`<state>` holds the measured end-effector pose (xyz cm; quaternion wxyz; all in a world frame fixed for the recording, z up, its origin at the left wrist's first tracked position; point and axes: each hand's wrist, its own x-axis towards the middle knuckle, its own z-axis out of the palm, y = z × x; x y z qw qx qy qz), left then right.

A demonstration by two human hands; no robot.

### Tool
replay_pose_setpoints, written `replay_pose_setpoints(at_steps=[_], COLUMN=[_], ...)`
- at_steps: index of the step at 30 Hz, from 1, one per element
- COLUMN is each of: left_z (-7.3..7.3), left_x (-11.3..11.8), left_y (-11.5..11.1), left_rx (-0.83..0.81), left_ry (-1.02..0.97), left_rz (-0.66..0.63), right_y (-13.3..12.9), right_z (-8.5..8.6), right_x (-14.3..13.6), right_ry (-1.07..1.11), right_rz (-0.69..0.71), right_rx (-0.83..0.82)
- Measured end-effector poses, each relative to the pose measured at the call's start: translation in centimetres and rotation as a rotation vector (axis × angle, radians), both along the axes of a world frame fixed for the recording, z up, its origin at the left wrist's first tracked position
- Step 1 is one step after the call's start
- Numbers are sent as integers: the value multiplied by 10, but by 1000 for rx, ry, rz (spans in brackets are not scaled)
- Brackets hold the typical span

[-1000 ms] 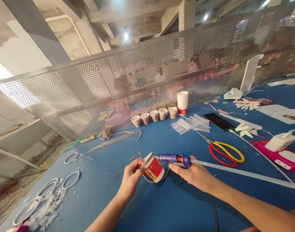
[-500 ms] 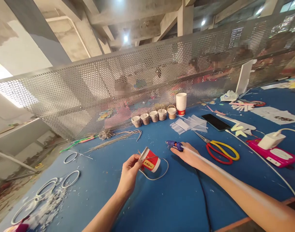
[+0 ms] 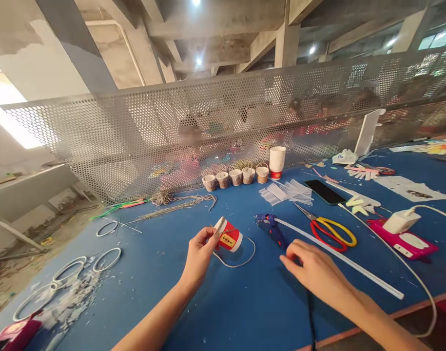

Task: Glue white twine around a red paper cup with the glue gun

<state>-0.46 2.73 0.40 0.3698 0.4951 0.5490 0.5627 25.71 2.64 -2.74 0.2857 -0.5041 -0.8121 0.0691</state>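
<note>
My left hand (image 3: 201, 253) pinches the rim of a red-and-white paper cup (image 3: 230, 237), which is tipped on its side above the table. A thin pale cord (image 3: 250, 258) loops out from the cup. Just behind the handle of a blue hot glue gun (image 3: 270, 226) is my right hand (image 3: 314, 270), its fingers loosely bent, with nothing visible in them. The glue gun lies on the blue table, and a long clear glue stick (image 3: 339, 258) sticks out of its back.
Several small cord-wrapped cups (image 3: 235, 177) and a paper cup stack (image 3: 277, 163) line the mesh screen (image 3: 142, 141). Scissors (image 3: 332, 231), a phone (image 3: 325, 191) and a pink power strip (image 3: 401, 239) lie rightward. White rings (image 3: 107, 260) and scraps are at left; cords (image 3: 171, 207) lie behind.
My right hand has let go of the glue gun and drawn back toward me. The left hand still holds the cup in nearly the same place.
</note>
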Motion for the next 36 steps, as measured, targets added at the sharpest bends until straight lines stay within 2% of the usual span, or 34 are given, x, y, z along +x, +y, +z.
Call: replay_pose_setpoints(at_steps=[2, 4, 7, 10, 14, 16, 20, 22, 25, 31, 36], left_z=[0, 2, 5, 8, 8, 7, 7, 10, 15, 20, 19], left_x=[3, 6, 10, 11, 10, 10, 13, 15, 19, 22, 22], left_y=[-2, -4, -9, -12, -12, -11, -12, -13, -16, -20, -20], left_rx=[-7, -6, -8, -12, -40, -63, -109, -126, -143, -192, -178], left_ry=[8, 23, 39, 57, 88, 89, 94, 107, 140, 178, 161], left_rz=[-10, -30, -74, -94, -102, -108, -121, -130, -136, -177, -199], right_y=[-8, -4, 16, 35, 38, 35, 27, 25, 23, 25, 26], right_z=[7, 17, 28, 33, 32, 31, 33, 34, 31, 23, 20], right_x=[-15, -33, -58, -74, -83, -84, -83, -82, -80, -80, -81], right_ry=[48, 126, 240, 257, 315, 418, 579, 610, 551, 463, 459], right_rz=[167, 282, 347, 393, 417, 404, 341, 350, 357, 337, 302], right_rx=[-40, -24, 69, 115, 104, -15, -395, -447, -345, 3, 62])
